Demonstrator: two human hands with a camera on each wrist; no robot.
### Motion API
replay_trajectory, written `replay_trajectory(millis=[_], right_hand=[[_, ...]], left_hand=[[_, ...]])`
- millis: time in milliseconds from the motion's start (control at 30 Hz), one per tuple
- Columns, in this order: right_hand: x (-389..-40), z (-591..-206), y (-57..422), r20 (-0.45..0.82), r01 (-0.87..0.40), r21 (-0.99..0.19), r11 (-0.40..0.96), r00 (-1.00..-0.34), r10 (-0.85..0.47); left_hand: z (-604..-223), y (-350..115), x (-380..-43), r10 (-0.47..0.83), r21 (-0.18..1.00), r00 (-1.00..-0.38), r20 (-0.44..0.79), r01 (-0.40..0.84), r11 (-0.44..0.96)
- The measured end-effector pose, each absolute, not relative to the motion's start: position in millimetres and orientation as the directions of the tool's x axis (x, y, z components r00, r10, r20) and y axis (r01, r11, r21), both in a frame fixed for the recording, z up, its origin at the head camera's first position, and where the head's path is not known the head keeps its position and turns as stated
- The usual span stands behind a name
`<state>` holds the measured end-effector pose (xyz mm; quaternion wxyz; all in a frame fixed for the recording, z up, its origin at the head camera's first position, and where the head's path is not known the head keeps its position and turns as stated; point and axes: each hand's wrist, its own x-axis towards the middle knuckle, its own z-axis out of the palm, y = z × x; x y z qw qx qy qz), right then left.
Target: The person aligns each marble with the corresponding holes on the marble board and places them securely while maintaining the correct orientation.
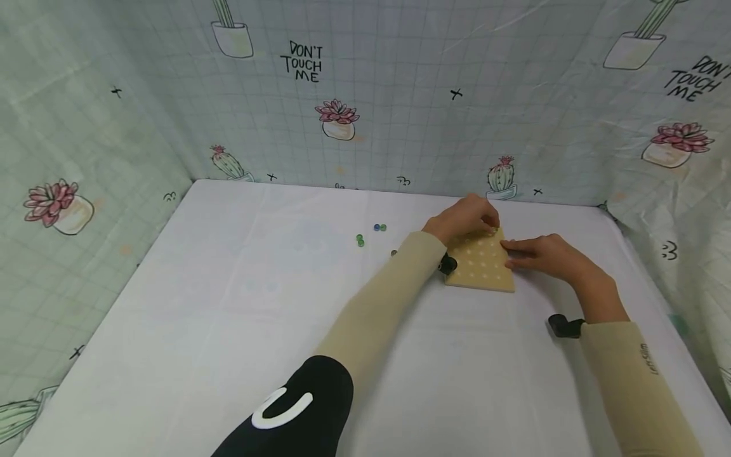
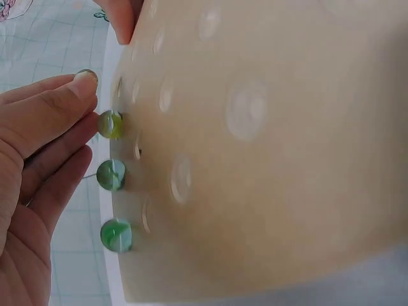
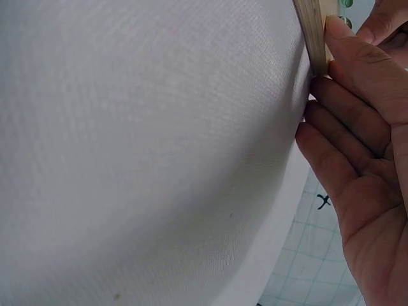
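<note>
A flat wooden board [image 1: 481,263] with rows of round hollows lies on the table. My left hand [image 1: 465,219] is over its far edge and pinches a glass marble [image 2: 88,75] between thumb and fingertips. Beside those fingers, a yellow-green marble [image 2: 110,124], a teal marble [image 2: 111,174] and a green marble [image 2: 116,235] sit in a row along the board's edge. My right hand [image 1: 554,257] grips the board's right side, thumb at the top edge and fingers against the side; the right wrist view shows this hand [image 3: 370,146] close up.
Left of the board on the white table [image 1: 228,285] lie several loose marbles, among them a blue marble [image 1: 377,227], a green marble [image 1: 360,243] and a dark marble [image 1: 394,252] near the left sleeve. A printed curtain [image 1: 400,95] hangs behind the table and at both sides.
</note>
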<state>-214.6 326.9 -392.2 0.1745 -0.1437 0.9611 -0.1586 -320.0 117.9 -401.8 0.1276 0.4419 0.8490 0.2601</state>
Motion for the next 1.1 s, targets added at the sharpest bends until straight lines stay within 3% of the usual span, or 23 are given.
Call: replay_trajectory(millis=[167,600,1100], right_hand=[[-215.8,-393.3,328.2,-0.279,-0.234,-0.352,0.906,-0.898,-0.34],[-217.7,-395.7,329.4,-0.283,-0.226,-0.346,0.911,-0.9,-0.331],[-216.4,-396.2,329.1,-0.245,-0.259,-0.344,0.902,-0.903,-0.353]], left_hand=[[-398.8,121.9,-316.8,0.816,0.57,-0.578,-0.001,0.67,0.476],[-393.8,125.6,-310.0,0.745,0.535,-0.661,-0.083,0.602,0.593],[-394.0,121.6,-312.7,0.776,0.521,-0.627,-0.066,0.642,0.563]])
